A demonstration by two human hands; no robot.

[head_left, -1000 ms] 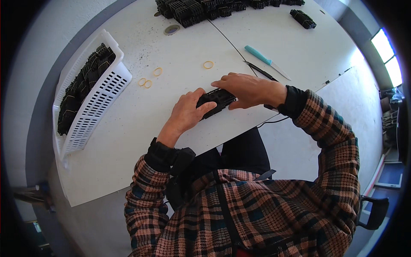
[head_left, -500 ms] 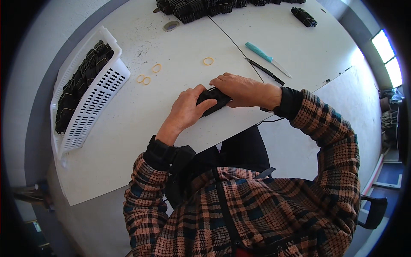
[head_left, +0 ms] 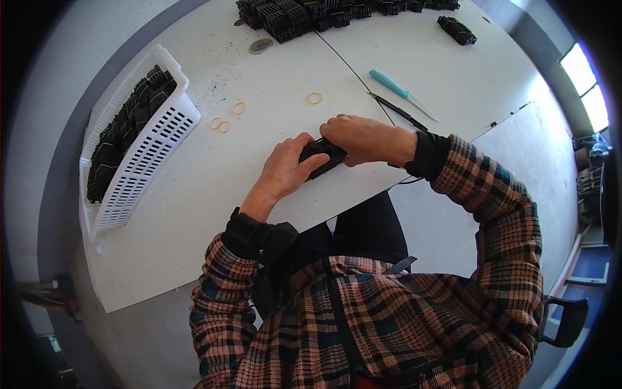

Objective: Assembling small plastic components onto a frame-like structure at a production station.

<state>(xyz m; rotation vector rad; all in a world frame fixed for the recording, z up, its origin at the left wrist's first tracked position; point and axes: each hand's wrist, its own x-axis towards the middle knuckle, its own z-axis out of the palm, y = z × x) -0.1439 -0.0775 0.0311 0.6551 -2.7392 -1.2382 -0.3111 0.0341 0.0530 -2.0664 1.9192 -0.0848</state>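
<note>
Near the table's front edge, both hands hold a small black bundle of plastic pieces (head_left: 326, 155) low over the white tabletop. My left hand (head_left: 285, 166) grips its left end, thumb across the near side and fingers round the far side. My right hand (head_left: 368, 139) is closed on the right end, with its fingers curled over and partly hiding it. A yellow rubber band (head_left: 315, 98) lies just beyond the hands. More rubber bands (head_left: 239, 108) lie farther left.
A white slotted basket (head_left: 152, 152) of black bundles stands at the left. Right of the hands lie a teal-handled knife (head_left: 389, 83) and a black pen-like tool (head_left: 403, 112). Stacked black bundles (head_left: 285, 19) line the far edge; a single bundle (head_left: 457, 30) sits far right.
My right hand has shifted slightly on the end of the bundle, its fingers curling in more. The left hand keeps its grip. The whole view has moved a little.
</note>
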